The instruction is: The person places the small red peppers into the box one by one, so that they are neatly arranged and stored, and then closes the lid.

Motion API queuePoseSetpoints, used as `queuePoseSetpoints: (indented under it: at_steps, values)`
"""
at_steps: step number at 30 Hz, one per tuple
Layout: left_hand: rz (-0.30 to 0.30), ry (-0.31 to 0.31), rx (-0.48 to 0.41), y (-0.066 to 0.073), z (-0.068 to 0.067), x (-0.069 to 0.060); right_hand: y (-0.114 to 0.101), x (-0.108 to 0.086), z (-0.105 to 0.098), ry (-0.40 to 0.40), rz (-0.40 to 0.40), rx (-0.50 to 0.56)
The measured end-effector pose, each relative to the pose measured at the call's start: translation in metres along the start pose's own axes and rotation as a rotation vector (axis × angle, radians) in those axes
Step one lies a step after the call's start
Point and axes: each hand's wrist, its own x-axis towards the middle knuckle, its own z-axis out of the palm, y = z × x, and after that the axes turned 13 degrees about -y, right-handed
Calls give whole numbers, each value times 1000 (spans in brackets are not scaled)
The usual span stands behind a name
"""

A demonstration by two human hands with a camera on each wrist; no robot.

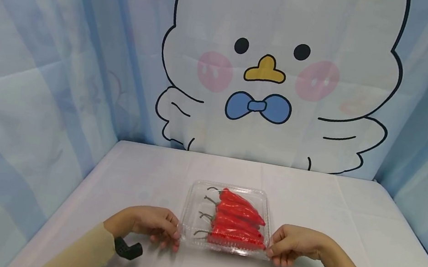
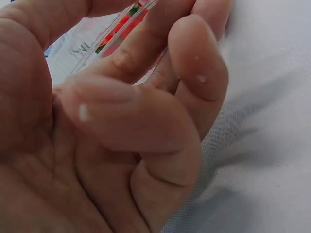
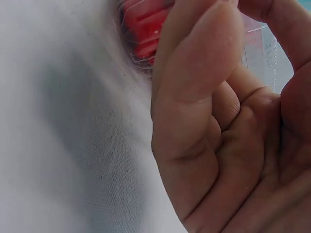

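A clear plastic clamshell box [image 1: 195, 204] lies in the middle of the table in the head view. Several long red chili peppers [image 1: 236, 222] sit inside it in a stack of rows, their dark stems toward the left. My left hand [image 1: 152, 223] pinches the box at its front left edge between thumb and fingers. At the front right corner, my right hand [image 1: 297, 245] pinches it the same way. Red peppers [image 3: 146, 26] show past the curled fingers in the right wrist view. In the left wrist view, the hand hides most of the box.
A white cloth covers the table [image 1: 158, 171]. Behind it hangs a curtain [image 1: 262, 141] printed with a white cartoon bird, and light blue curtains stand at both sides. Each wrist carries a small black camera [image 1: 128, 249].
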Motion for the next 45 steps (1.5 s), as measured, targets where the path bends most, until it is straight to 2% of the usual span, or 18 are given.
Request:
queuePoseSetpoints:
  at_steps: [5,13,20,27,34,42,45]
  values:
    - [9,88,-17,1,-2,3,3,-1,-6,52,-8,19]
    - [71,282,-85,2,-4,15,7,2,-14,193,-78,71]
    - [121,438,-76,1,-8,24,8,4,-17,232,-108,85]
    - [147,465,-89,2,-9,29,7,5,-20,273,-117,94]
    - [161,470,-116,4,-8,29,8,4,-22,262,-140,117]
    - [177,500,-111,4,-6,33,4,3,-22,296,-135,33]
    - [173,504,-103,4,-6,33,3,3,-22,303,-120,37]
